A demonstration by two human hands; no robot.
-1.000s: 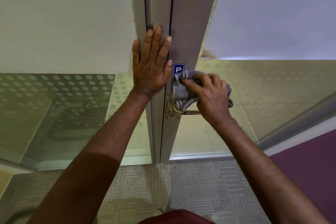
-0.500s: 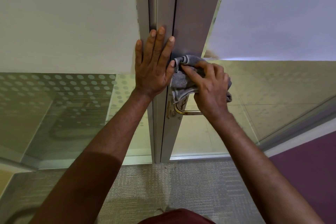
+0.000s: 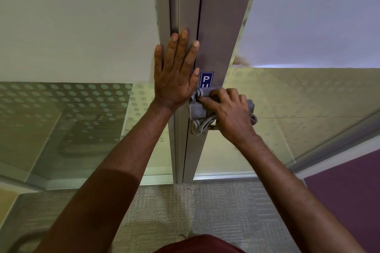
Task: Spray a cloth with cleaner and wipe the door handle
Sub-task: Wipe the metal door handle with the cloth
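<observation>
My right hand (image 3: 230,115) grips a crumpled grey cloth (image 3: 198,112) and presses it onto the door handle (image 3: 211,128), of which only a small brass piece shows under the cloth. My left hand (image 3: 176,72) lies flat, fingers spread, on the grey metal door frame (image 3: 188,6) just left of the cloth. A blue sign (image 3: 206,79) with white letters sits on the door stile above the cloth, its lower part covered. No spray bottle is in view.
Glass panels with frosted dots flank the frame on the left (image 3: 61,109) and right (image 3: 298,98). Grey carpet (image 3: 185,207) lies below, with a purple patch (image 3: 349,187) at the right. A dark red garment edge (image 3: 197,244) shows at the bottom.
My right hand carried the cloth up over the blue sign, then back down onto the handle, uncovering the sign's top. My left hand stayed flat on the frame.
</observation>
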